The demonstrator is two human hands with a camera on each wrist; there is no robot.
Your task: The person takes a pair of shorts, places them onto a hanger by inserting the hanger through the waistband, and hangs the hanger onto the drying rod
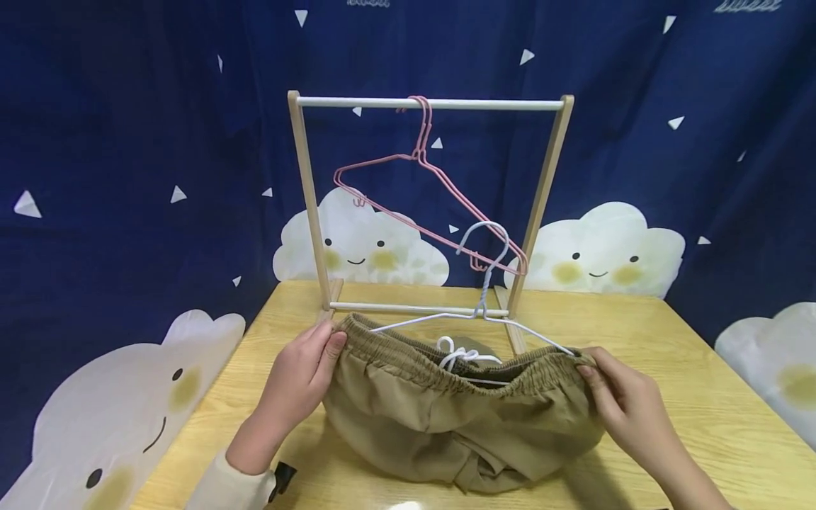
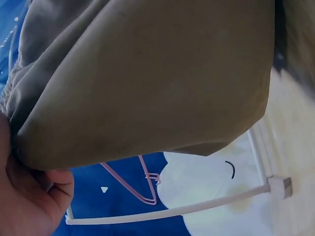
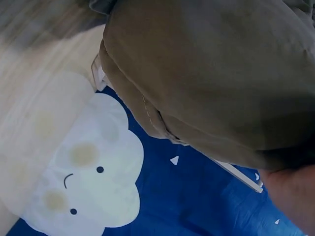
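Khaki shorts [image 1: 446, 418] with a gathered elastic waistband hang between the two hands, the waist stretched wide. A white drawstring tied in a bow [image 1: 455, 353] shows at the waist opening. My left hand [image 1: 301, 379] pinches the left end of the waistband, thumb in front. At the other end my right hand [image 1: 627, 397] grips the waistband near the tip of a white wire hanger [image 1: 491, 276]. This hanger sits inside the waist with its hook standing up above; its left end goes down behind the waistband. In both wrist views the shorts' cloth [image 2: 147, 83] covers most of the picture.
Behind the shorts stands a small clothes rack [image 1: 433, 104] with wooden sides and white bars. Pink hangers [image 1: 440, 177] hang from its top bar, tilted down to the right. The wooden table [image 1: 688, 368] lies beneath, with a blue cloud-patterned curtain [image 1: 159, 106] around it.
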